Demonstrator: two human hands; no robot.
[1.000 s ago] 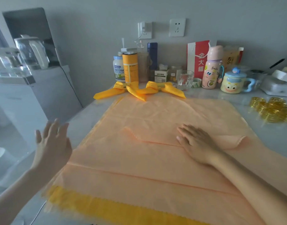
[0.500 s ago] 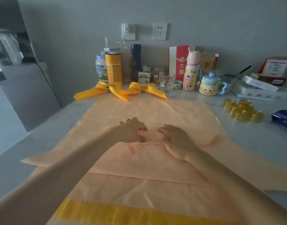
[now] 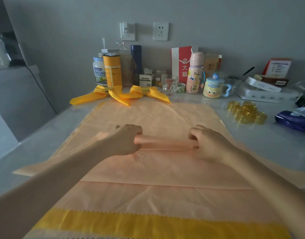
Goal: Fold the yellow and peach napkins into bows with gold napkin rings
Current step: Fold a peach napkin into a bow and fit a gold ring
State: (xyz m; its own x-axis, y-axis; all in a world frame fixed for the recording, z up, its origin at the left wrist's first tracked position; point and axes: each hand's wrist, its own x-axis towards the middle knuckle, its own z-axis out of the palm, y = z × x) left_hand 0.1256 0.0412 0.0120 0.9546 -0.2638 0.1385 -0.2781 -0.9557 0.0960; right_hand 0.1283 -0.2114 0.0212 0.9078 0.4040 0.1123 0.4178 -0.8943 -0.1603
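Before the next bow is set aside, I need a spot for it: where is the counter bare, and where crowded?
Bare: the counter strip left of the napkin, nearer than the bows; and the patch right of the napkin, nearer than the rings and blue pack. Crowded: the back row, jars to mug, and the far right corner.

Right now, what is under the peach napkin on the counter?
Under the peach napkin, a yellow napkin sticks out at the near edge. How far it reaches, and whether more sheets lie beneath, is covered.
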